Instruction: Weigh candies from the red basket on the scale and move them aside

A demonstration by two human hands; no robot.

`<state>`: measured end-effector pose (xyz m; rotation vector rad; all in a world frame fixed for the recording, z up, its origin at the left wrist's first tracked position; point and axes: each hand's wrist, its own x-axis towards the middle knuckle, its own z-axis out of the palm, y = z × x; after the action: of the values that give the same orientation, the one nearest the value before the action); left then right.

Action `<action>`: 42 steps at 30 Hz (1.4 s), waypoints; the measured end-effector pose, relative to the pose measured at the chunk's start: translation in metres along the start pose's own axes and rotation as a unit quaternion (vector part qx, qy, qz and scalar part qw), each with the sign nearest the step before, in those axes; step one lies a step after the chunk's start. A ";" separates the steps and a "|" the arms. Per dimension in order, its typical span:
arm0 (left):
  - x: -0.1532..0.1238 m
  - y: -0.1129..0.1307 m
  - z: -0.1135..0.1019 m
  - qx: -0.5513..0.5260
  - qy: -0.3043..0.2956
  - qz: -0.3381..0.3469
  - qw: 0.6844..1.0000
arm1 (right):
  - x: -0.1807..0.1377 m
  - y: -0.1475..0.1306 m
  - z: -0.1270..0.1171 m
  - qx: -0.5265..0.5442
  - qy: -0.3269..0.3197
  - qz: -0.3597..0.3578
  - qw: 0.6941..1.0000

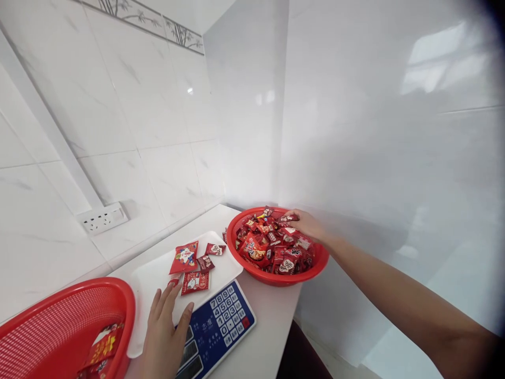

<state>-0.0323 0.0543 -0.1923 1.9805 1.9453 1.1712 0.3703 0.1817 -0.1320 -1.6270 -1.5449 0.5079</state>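
At the far right side of a red basket (258, 273), my right hand (305, 223) pinches a small dark red snack packet (290, 218) above the pile of red packets (272, 239). My left hand (168, 326) is over the near edge of the white scale tray (148, 276), its fingers apart and holding nothing. Just beyond its fingertips lie a large red packet (184, 257), a red packet with a white figure (196, 282) and two small dark red packets (215, 249). Part of another red piece (173, 282) shows by the fingers.
The scale's blue keypad panel (226, 321) faces me, its displays partly behind my left hand. Another red basket (128, 310) with several packets (103, 347) stands at the near left. Tiled walls (165, 105) meet in the corner behind the white table (272, 310); a power socket (102, 218) is at left.
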 end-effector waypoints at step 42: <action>-0.007 0.001 -0.009 0.033 -0.055 -0.003 0.998 | -0.071 -0.116 0.128 0.044 -0.178 -0.194 0.964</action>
<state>-0.0362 0.0439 -0.1885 2.0232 1.9574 0.9867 0.1883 0.1396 -0.1343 -1.1634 -2.0170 0.6648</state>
